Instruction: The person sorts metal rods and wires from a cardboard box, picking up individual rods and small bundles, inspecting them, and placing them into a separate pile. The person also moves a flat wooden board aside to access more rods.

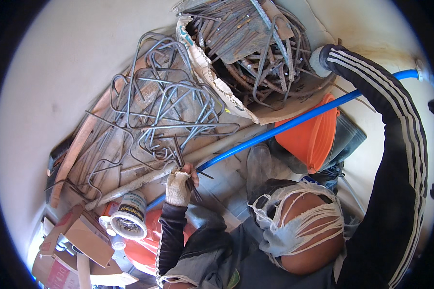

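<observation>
My left hand (179,188), in a whitish work glove with bare fingertips, is closed around a few short, dark metal rods (178,151). The rods stick out above and below the fist. Up at the right, my right hand (320,61), also gloved, reaches to the right side of a torn cardboard box (212,79). Its fingers are hidden, so its grip does not show. Rusty rebar offcuts (241,36) and bent bars fill the box. Left of the box lies a tangle of bent steel stirrups (164,96), just beyond my left hand.
A blue pipe (284,123) crosses diagonally beneath my right arm. Orange (308,132) and black buckets (349,137) stand at the right. Lower left are a white tub of small metal pieces (129,226) and an open carton (84,236). My torn-trousered knee (306,231) is nearest.
</observation>
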Demonstrator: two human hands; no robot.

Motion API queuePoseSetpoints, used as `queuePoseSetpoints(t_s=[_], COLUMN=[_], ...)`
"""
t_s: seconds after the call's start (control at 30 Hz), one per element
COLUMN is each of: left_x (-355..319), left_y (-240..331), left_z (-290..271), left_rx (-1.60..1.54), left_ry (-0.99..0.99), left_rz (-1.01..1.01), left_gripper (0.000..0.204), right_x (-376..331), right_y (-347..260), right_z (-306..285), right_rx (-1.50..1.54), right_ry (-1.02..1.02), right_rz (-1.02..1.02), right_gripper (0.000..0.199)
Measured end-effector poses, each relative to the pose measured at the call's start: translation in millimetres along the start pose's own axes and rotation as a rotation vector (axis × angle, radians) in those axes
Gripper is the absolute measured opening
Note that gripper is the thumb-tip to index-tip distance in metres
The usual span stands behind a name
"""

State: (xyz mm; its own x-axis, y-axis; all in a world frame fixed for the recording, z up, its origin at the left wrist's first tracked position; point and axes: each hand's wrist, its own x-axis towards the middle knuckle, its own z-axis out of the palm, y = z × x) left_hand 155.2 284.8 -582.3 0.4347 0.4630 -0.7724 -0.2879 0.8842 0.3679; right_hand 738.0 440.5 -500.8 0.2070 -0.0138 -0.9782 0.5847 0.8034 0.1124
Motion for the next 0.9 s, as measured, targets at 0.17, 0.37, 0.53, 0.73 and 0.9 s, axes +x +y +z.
queuePoseSetpoints(t_s=[0.17,0.37,0.53,0.73,0.9], left_x=[-0.4,-3.3,-6.6,-22.0,-35.0], left_y=[0.2,1.2,3.2,11.7,37.2], left_z=[0.6,1.2,-0.6,18.1,54.7], left_rx=[-0.008,-0.030,-0.070,0.011,-0.057], left_ry=[0.025,-0.023,-0.091,-0.158,-0.165], left_rz=[-0.014,0.000,-0.003,0.096,0.153], left_gripper=[0.026,0.028,0.028,0.031,0.036], right_x=[-39.4,-98.4,-143.8,-259.9,-308.5], right_y=[0.5,-1.7,2.3,19.7,-29.2], right_z=[-21.8,-42.0,-34.6,-5.6,0.2], right_rx=[0.304,-0.076,-0.131,-0.018,0.663], right_ry=[0.115,0.329,0.747,0.960,1.289], right_rz=[0.198,0.293,0.479,0.762,0.549], right_gripper=[0.028,0.014,0.010,0.010,0.021])
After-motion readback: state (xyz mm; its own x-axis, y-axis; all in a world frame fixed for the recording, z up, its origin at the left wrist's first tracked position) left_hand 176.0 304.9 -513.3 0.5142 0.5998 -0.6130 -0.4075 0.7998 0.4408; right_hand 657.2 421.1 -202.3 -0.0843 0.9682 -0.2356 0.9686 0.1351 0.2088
